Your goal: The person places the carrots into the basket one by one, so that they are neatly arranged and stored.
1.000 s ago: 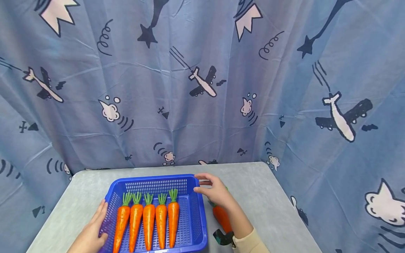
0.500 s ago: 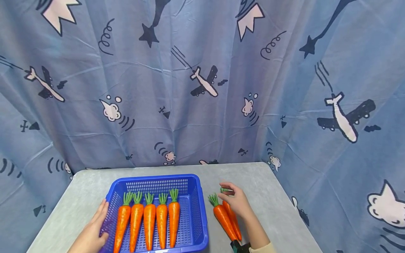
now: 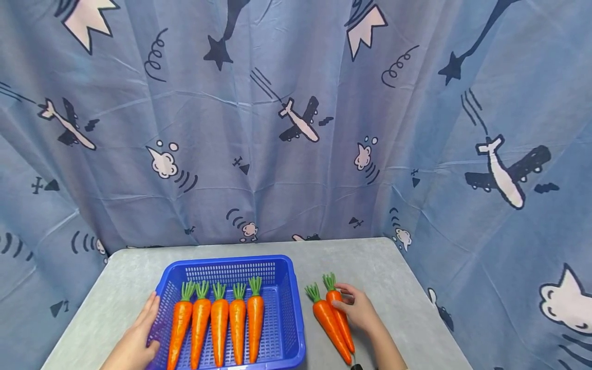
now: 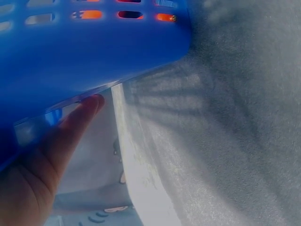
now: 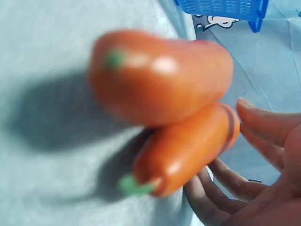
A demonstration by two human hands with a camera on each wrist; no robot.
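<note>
Several orange carrots with green tops lie side by side in a blue plastic basket. My left hand rests along the basket's left side with straight fingers; in the left wrist view one digit lies under the rim. Right of the basket, two more carrots lie touching on the table. My right hand grips the right-hand carrot near its top, thumb on one side and fingers on the other. Against it lies the other carrot, large and blurred in the right wrist view.
The grey-white tabletop ends at a rounded far corner. A blue curtain printed with airplanes hangs behind and beside it. A dark object shows at the bottom edge by the right wrist.
My right hand has left the basket's right rim, moved right and down to the loose carrots, and taken hold of the right-hand one. The left hand and basket stay put.
</note>
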